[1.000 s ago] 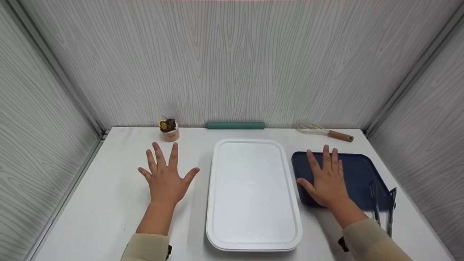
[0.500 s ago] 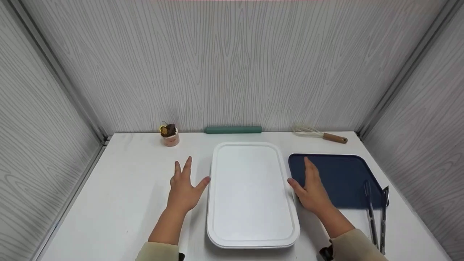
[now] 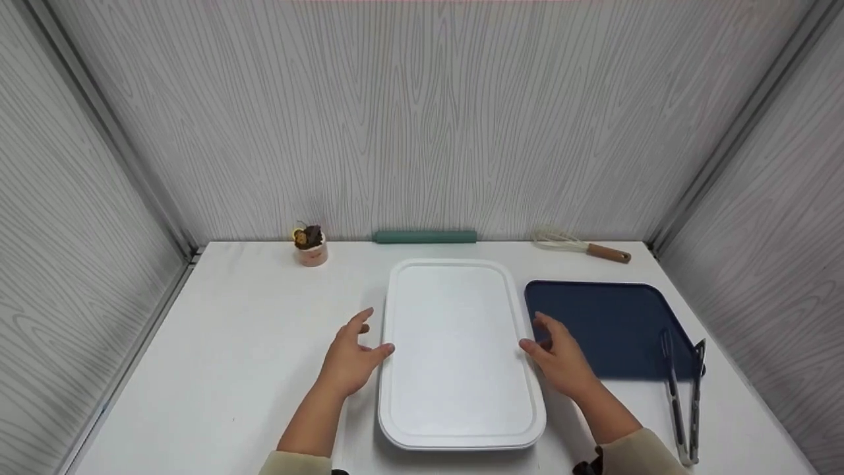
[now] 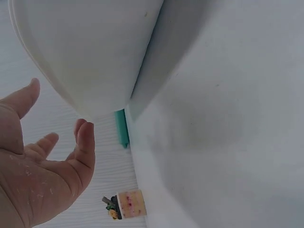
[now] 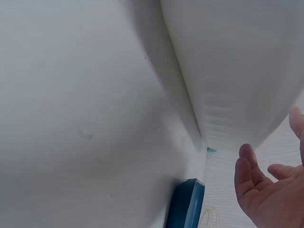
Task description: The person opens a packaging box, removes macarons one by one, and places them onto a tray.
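We have our two hands on either side of the big white tray (image 3: 459,349), which lies flat on the table (image 3: 217,369) right between them. Our left hand (image 3: 351,359) sits at the tray's left edge with the thumb reaching to the rim, maybe just touching it, and the other fingers loose and a bit bent. Our right hand (image 3: 559,356) sits at the tray's right edge the same way, thumb at the rim. Both hands are apart from each other, with the tray filling the space in the middle, and neither one is wrapped around anything. We think the hands face each other like this because the tray is wide, so it takes one hand on each long side to hold it level. From the left wrist view we see our left hand (image 4: 42,166) spread wide, not yet gripping the tray (image 4: 90,47). Just past our right hand lies a dark blue mat (image 3: 610,326), with metal tongs (image 3: 682,389) resting on its corner. Far ahead of our hands, along the wall, stand a little cupcake (image 3: 310,244), a green roller (image 3: 425,236) and a whisk (image 3: 580,245).
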A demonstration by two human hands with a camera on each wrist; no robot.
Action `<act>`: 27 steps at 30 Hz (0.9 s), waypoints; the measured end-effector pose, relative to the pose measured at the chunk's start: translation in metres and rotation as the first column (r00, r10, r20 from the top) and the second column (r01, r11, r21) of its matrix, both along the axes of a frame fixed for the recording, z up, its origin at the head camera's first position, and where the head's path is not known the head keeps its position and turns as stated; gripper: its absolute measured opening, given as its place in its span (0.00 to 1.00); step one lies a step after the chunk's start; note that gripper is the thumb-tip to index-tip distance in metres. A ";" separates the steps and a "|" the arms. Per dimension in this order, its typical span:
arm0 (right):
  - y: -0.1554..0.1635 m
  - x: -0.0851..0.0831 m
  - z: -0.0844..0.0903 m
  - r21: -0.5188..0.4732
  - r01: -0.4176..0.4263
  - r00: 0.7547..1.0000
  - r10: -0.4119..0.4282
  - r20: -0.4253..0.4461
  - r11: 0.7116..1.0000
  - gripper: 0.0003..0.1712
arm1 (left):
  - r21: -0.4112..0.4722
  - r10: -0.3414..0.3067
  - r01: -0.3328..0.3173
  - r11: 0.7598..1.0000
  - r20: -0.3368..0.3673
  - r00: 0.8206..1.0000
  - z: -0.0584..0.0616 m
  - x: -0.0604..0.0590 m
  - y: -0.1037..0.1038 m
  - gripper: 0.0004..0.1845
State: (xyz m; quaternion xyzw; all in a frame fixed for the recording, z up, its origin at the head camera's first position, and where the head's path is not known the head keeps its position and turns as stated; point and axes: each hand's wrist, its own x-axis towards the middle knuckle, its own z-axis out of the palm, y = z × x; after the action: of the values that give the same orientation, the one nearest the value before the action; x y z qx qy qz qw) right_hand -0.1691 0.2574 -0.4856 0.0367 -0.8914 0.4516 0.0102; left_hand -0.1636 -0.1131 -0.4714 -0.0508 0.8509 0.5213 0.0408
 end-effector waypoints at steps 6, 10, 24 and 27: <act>-0.002 0.002 0.000 -0.034 0.005 1.000 -0.005 0.007 0.999 0.35 | 0.046 -0.016 0.015 0.999 0.017 1.000 -0.001 0.001 0.001 0.39; -0.004 0.003 0.002 -0.046 0.008 1.000 -0.008 0.005 0.999 0.32 | 0.081 -0.014 0.012 0.997 0.030 0.999 -0.002 0.001 0.002 0.39; -0.004 0.003 0.005 -0.059 0.049 0.998 -0.047 0.037 0.997 0.28 | 0.107 -0.019 0.014 0.994 0.046 0.999 -0.006 0.002 0.003 0.33; -0.003 0.002 0.008 -0.075 0.045 0.997 -0.040 0.067 0.996 0.29 | 0.117 -0.021 0.015 0.993 0.048 0.999 -0.005 0.002 0.002 0.34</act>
State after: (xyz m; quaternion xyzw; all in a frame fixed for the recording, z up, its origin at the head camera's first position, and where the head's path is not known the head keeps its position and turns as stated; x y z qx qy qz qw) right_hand -0.1672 0.2548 -0.4776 0.0027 -0.8740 0.4859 -0.0082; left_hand -0.1618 -0.1107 -0.4761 -0.0536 0.8181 0.5684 0.0694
